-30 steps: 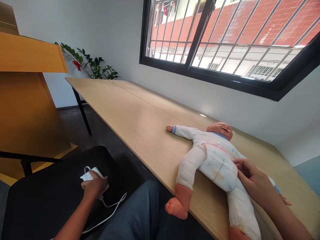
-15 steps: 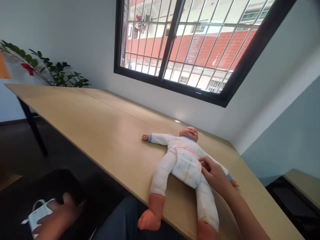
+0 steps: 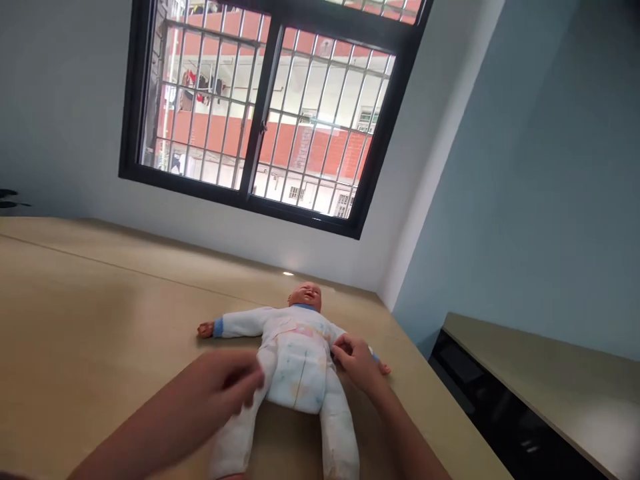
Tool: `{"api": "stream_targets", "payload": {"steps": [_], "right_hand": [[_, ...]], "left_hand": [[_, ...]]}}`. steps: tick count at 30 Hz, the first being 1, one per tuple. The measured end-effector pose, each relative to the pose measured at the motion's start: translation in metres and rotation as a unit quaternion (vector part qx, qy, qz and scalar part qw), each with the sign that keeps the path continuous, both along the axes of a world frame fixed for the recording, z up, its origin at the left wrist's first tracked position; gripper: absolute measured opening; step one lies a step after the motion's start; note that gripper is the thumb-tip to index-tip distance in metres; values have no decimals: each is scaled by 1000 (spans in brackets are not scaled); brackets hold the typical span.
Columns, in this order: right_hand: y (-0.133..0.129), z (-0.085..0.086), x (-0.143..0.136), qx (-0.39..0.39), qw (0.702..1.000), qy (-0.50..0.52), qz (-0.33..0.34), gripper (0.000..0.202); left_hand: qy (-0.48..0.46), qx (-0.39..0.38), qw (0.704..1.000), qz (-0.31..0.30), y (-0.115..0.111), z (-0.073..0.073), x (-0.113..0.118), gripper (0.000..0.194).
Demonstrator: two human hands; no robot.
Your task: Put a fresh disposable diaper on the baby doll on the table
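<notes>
Doll (image 3: 295, 350) is lying face-up on the bench (image 3: 100, 313); right hand (image 3: 356, 357) is pinching its side, left hand (image 3: 227, 387) is hovering open, blurry, nothing undone yet.

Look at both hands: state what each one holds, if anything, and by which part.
The right hand pinches the baby doll at the side of its waist, on the diaper edge. The left hand is blurred beside the doll's hip; whether it holds anything cannot be told.
</notes>
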State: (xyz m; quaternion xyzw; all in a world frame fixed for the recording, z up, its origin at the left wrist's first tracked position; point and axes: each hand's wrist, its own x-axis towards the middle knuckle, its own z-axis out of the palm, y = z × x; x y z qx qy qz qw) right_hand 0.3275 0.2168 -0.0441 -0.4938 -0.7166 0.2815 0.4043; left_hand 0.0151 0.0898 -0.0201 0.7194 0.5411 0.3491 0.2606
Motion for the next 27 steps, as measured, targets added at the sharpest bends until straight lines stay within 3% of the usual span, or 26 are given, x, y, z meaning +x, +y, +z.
{"api": "stream_targets", "payload": {"steps": [2,4,7,10,13,15,20,25,27], "right_hand": [[3,-6,-4,-51,997,62,17,34],[6,-13,-7,-79,992,90,24,41],[9,-18,-12,-67,990,123,9,42],[6,-17,-19,41,989,143,-13,29],[-2,-12,-27,152,983,97,15,19],[-8,-8,-31,159,985,48,42,23],[-14,-1,-33,101,993,3,65,29],[-22,16,-21,64,998,2,-7,16],[-28,25,-17,38,999,-24,14,16]], "left_hand": [[-28,27,998,-48,51,35,24,35],[-31,56,997,-52,96,46,40,33],[5,98,995,-23,146,28,48,34],[7,73,996,-59,169,-3,44,35],[-5,67,994,-91,171,-22,40,31],[13,74,992,-105,166,-25,40,32],[104,81,979,-155,155,-9,41,31],[40,16,996,-82,140,7,15,30],[32,-8,993,-116,132,14,2,41]]}}
